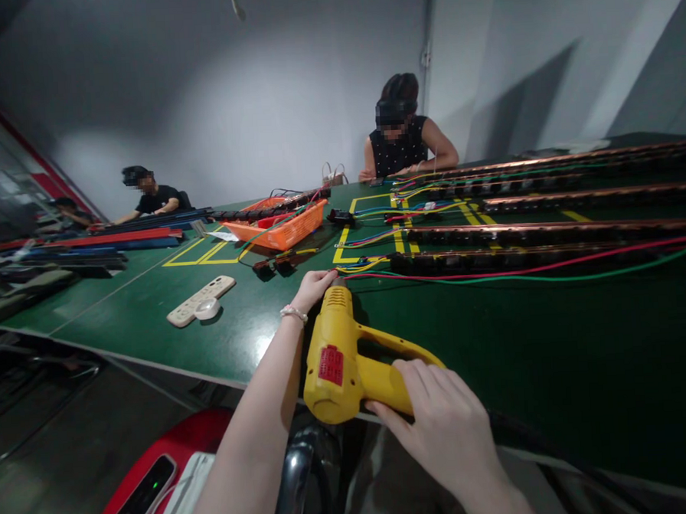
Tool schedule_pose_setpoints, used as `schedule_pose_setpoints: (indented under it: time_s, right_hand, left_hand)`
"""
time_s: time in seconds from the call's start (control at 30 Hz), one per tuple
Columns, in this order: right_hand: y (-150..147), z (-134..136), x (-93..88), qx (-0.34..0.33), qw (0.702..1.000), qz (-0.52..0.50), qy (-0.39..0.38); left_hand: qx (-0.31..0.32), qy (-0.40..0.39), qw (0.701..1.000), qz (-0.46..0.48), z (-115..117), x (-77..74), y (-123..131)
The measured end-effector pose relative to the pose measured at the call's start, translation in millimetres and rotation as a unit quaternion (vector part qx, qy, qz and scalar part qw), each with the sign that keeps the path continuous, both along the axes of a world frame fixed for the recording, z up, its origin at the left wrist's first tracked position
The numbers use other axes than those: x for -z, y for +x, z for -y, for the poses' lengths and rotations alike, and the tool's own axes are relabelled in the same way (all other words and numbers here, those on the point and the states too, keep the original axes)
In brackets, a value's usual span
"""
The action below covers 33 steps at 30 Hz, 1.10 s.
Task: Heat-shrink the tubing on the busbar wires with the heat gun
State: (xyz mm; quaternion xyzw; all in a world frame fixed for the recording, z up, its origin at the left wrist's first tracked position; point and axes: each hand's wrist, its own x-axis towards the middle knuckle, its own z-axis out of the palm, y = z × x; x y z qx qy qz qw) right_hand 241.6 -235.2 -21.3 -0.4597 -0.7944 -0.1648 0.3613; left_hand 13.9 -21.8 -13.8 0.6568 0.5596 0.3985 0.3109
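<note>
My right hand point(437, 405) is wrapped round the handle of a yellow heat gun point(337, 349), whose nozzle points away from me across the table. Just beyond the nozzle, my left hand point(315, 287) pinches the ends of some wires point(358, 267); its fingertips are partly hidden. Red and green wires point(493, 277) run from there to the right, along a long dark bar with a copper-coloured edge point(446, 258). Which wire the fingers grip cannot be made out.
An orange basket point(296, 232) with parts stands beyond my left hand. A cream power strip point(200, 301) and a white tape roll point(208, 308) lie left. Several long bars point(549, 232) fill the right side. A person point(406, 135) sits opposite, another person point(154, 196) farther left.
</note>
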Motion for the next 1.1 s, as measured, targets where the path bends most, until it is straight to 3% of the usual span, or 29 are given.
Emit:
schedule_pose_setpoints:
  time_s: [0.33,0.77,0.97,1.1]
  right_hand:
    - [25,0,-1.6,-0.001,1.000,0.001,0.016]
    - [94,12,-6.4,0.110,0.990,0.081,0.040]
    - [99,22,-11.1,0.155,0.987,0.047,-0.001]
    - [100,21,-13.9,0.134,0.989,0.059,-0.013]
  left_hand:
    - [0.014,0.011,1.000,0.004,6,-3.5,0]
    - [0.006,0.032,0.998,-0.055,3,-2.7,1]
    - [0.003,0.049,0.994,-0.093,2,-0.1,1]
    - [-0.004,0.057,0.991,-0.118,2,0.6,2]
